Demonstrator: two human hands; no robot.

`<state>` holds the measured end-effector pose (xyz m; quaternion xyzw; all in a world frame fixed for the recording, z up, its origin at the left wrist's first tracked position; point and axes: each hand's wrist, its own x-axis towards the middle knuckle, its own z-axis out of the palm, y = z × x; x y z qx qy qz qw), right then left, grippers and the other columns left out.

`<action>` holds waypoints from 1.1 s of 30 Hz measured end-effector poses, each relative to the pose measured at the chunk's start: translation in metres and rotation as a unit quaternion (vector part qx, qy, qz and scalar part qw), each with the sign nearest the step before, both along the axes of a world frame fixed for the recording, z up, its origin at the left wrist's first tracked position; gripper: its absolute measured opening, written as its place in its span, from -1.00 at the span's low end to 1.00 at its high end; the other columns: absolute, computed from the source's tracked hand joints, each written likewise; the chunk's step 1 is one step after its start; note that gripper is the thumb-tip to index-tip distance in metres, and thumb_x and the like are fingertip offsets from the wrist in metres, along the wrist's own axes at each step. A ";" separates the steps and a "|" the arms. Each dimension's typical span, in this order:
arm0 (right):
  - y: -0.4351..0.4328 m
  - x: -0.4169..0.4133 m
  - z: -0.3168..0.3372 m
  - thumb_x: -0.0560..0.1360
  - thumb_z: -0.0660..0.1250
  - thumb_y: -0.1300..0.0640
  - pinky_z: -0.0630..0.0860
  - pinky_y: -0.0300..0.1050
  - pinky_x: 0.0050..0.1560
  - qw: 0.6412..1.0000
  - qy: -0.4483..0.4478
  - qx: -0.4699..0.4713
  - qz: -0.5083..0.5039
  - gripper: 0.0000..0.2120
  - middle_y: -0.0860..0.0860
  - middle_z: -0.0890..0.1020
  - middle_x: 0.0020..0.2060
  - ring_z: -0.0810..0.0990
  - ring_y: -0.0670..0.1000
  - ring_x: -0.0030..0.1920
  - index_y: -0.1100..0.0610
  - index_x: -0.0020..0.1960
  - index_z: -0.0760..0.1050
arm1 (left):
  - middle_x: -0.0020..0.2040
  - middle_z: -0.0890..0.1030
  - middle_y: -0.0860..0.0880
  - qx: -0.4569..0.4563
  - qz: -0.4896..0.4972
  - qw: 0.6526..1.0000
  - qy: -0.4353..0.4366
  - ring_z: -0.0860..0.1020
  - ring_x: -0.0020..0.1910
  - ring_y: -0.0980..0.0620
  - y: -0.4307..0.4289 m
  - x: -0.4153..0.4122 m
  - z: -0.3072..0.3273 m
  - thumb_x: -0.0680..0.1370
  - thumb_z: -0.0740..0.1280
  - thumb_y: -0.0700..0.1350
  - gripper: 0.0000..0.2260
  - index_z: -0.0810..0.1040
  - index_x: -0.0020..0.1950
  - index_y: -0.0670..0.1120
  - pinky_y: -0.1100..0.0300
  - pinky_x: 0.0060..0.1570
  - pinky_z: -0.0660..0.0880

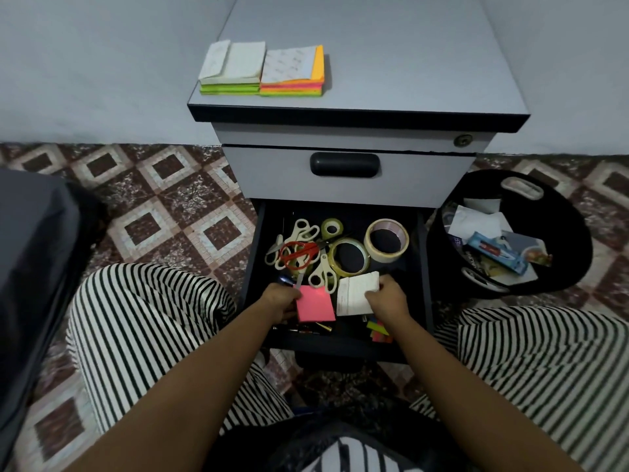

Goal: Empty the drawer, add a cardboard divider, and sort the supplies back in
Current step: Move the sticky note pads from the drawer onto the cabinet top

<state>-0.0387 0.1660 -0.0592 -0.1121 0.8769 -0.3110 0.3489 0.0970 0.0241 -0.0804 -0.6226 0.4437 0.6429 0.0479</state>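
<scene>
The lower drawer (255,267) of a grey cabinet stands pulled out. Both my hands are inside its near end. My left hand (279,301) grips a pink sticky-note pad (315,304) by its left edge. My right hand (388,298) holds a white pad (355,294) at its right side. Behind the pads lie several scissors, one red-handled (299,255), and three tape rolls, the largest (386,240) at the right. Pens (316,330) and coloured flags (377,330) lie at the drawer's front.
Two stacks of sticky-note pads (262,71) sit on the cabinet top (408,63). The upper drawer (345,165) is closed. A black bin (507,233) with wrappers and paper stands right of the cabinet. My striped-trousered legs flank the drawer on a patterned tile floor.
</scene>
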 end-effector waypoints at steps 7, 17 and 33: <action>-0.005 -0.009 0.024 0.51 0.25 0.24 0.36 -0.23 -0.16 0.998 0.038 -0.021 0.048 -0.68 0.13 0.58 0.15 0.55 0.12 0.12 0.19 0.26 0.46 | -0.26 0.48 -0.15 -0.064 -0.107 0.992 0.021 0.47 -0.30 -0.04 -0.018 0.007 0.017 0.52 0.23 -0.39 -0.81 0.43 -0.26 -0.19 0.11 -0.24 0.44; -0.015 -0.030 0.094 0.52 0.23 0.27 0.28 -0.27 -0.21 0.974 0.127 -0.131 0.136 -0.75 0.11 0.61 0.07 0.56 0.09 0.07 0.18 0.17 0.54 | -0.23 0.51 -0.08 -0.125 -0.139 0.961 0.206 0.48 -0.24 0.03 -0.058 -0.014 0.114 0.51 0.21 -0.44 -0.77 0.48 -0.18 -0.14 0.32 -0.37 0.46; -0.051 -0.032 0.246 0.56 0.24 0.25 0.44 -0.51 -0.16 0.869 0.223 -0.442 -0.012 -0.79 -0.03 0.59 -0.06 0.56 -0.11 -0.06 0.16 0.18 0.50 | -0.38 0.62 0.04 -0.296 -0.030 0.867 0.400 0.58 -0.40 0.11 -0.085 -0.032 0.276 0.52 0.29 -0.34 -0.84 0.51 -0.12 -0.09 0.28 -0.39 0.53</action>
